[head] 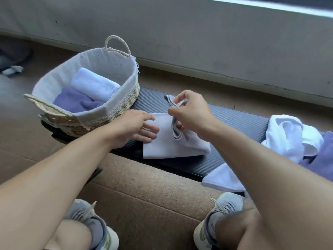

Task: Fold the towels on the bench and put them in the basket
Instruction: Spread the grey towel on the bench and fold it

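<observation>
Right hand [191, 112] pinches a lifted corner of the pale towel [173, 143] — fingers closed on the fabric. Left hand [137, 125] lies open, flat on the towel's left edge. Towel sits mid-desk [234, 121], just right of the basket [115, 107] — two folded towels inside. Unfolded pile [292, 138] far right.

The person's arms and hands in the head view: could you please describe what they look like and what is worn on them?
Both forearms are bare right up to the bottom edge of the picture; no sleeves show. The left hand and the right hand wear no gloves, and I see no watch, bracelet or ring on the parts that show. Fingernails look short and unpainted, though they are small in this view.
</observation>
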A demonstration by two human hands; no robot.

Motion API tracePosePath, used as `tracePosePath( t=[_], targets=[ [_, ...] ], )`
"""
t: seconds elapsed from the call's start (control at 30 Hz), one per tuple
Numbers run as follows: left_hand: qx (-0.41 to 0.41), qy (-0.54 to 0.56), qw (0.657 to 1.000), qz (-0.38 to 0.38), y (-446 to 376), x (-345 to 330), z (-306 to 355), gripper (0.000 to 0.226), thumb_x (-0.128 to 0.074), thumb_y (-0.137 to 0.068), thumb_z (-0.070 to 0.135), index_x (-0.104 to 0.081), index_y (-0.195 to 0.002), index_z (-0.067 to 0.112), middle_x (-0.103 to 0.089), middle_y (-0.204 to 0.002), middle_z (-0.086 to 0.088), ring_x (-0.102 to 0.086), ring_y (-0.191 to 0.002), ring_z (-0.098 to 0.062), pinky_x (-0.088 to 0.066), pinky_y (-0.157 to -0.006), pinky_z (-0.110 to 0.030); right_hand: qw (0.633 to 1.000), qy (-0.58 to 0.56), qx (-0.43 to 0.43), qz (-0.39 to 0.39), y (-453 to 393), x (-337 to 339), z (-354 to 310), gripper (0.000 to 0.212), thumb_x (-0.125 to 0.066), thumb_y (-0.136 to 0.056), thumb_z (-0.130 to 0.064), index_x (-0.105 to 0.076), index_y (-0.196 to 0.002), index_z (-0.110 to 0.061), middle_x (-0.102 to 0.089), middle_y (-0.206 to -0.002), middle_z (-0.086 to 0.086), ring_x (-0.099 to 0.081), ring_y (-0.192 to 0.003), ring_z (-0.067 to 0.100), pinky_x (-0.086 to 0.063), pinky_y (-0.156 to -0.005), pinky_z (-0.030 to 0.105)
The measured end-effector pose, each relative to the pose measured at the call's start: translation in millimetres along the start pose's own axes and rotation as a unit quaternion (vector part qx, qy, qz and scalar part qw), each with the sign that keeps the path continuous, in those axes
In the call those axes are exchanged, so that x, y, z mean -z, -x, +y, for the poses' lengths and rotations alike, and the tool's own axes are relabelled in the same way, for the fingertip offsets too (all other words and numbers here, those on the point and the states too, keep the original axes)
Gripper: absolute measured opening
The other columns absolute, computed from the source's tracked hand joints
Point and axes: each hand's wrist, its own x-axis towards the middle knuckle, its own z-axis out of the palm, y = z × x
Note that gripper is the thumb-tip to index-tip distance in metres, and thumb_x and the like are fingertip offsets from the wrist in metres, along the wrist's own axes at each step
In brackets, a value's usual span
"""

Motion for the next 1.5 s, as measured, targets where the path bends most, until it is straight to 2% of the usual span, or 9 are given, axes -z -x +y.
tracePosePath(
  t=[0.13,0.33,0.5,0.6,0.8,0.93,1.1,1.3,1.5],
  targets=[
    [0.025,0.077,0.997,0.01,-6,7,-2,0.037,-0.043,-0.108,0.029,-0.056,-0.126,-0.001,-0.073,-0.097,-0.024,-0.075,-0.074,-0.031,-0.064,-0.066,-0.039,0.997,0.067,0.012,-0.041,5,-31,-3,0.022,-0.069,-0.084,-0.018,-0.057,-0.103,-0.019,-0.068,-0.079,0.007,-0.072,-0.058,0.027,-0.062,-0.052,0.045],
    [-0.009,0.034,0.999,0.034,-11,11,0,0.034,-0.05,-0.106,0.029,-0.067,-0.111,0.0,-0.074,-0.083,-0.018,-0.075,-0.071,-0.028,-0.064,-0.069,-0.037,0.995,0.079,-0.007,-0.068,3,-49,-3,0.028,-0.074,-0.085,-0.028,-0.058,-0.106,-0.019,-0.073,-0.08,0.008,-0.074,-0.06,0.027,-0.063,-0.057,0.045],
    [-0.023,0.028,0.999,0.023,-15,14,-1,0.023,-0.059,-0.1,0.026,-0.073,-0.09,0.01,-0.074,-0.076,-0.009,-0.071,-0.069,-0.025,-0.061,-0.074,-0.037,0.993,0.02,-0.038,-0.11,4,-56,-3,0.037,-0.069,-0.086,-0.011,-0.058,-0.121,-0.017,-0.073,-0.088,0.013,-0.076,-0.066,0.025,-0.064,-0.059,0.043],
    [-0.02,0.028,0.999,0.037,-21,13,-6,0.029,-0.059,-0.101,0.032,-0.071,-0.103,0.006,-0.075,-0.085,-0.012,-0.074,-0.07,-0.025,-0.059,-0.064,-0.034,0.988,0.004,-0.058,-0.143,4,-49,-7,0.052,-0.067,-0.085,-0.004,-0.052,-0.133,-0.017,-0.075,-0.088,0.016,-0.076,-0.067,0.024,-0.064,-0.062,0.041],
    [-0.031,0.024,0.996,0.084,-26,4,-11,0.021,-0.072,-0.093,0.022,-0.065,-0.106,0.007,-0.076,-0.097,-0.014,-0.076,-0.07,-0.023,-0.059,-0.057,-0.03,0.984,0.159,0.037,-0.071,-2,-10,-10,0.041,-0.069,-0.088,-0.012,-0.062,-0.125,-0.028,-0.076,-0.089,-0.008,-0.073,-0.074,0.007,-0.063,-0.066,0.036],
    [-0.042,0.007,0.993,0.109,-29,-1,-13,0.027,-0.073,-0.091,0.008,-0.06,-0.115,0.01,-0.071,-0.108,-0.013,-0.073,-0.081,-0.024,-0.059,-0.055,-0.032,0.946,0.299,0.077,-0.096,-8,12,1,0.052,-0.077,-0.086,-0.027,-0.059,-0.134,-0.035,-0.067,-0.122,-0.014,-0.063,-0.107,0.008,-0.047,-0.077,0.024],
    [-0.035,-0.01,0.992,0.12,-34,-2,-11,0.026,-0.064,-0.097,0.01,-0.058,-0.122,0.014,-0.068,-0.113,-0.011,-0.069,-0.081,-0.022,-0.057,-0.052,-0.031,0.867,0.439,0.098,-0.215,-1,6,10,0.095,-0.082,-0.075,-0.054,-0.036,-0.154,-0.031,-0.037,-0.158,-0.006,-0.03,-0.146,0.022,-0.031,-0.117,0.038],
    [-0.029,-0.064,0.987,0.148,-39,-4,-12,0.017,-0.055,-0.095,0.009,-0.062,-0.109,0.017,-0.066,-0.118,-0.012,-0.069,-0.102,-0.033,-0.062,-0.071,-0.057,0.842,0.479,0.114,-0.221,5,-4,16,0.118,-0.08,-0.067,-0.067,-0.016,-0.16,-0.031,-0.011,-0.169,-0.006,-0.002,-0.156,0.026,-0.012,-0.126,0.048],
    [-0.04,-0.117,0.979,0.163,-40,-4,-14,0.038,-0.048,-0.097,0.009,-0.059,-0.132,0.017,-0.062,-0.125,-0.008,-0.067,-0.101,-0.029,-0.056,-0.054,-0.032,0.833,0.486,0.119,-0.235,9,-10,21,0.127,-0.072,-0.066,-0.078,-0.001,-0.162,-0.033,0.005,-0.17,-0.005,0.012,-0.156,0.028,0.003,-0.124,0.047]
  ],
)
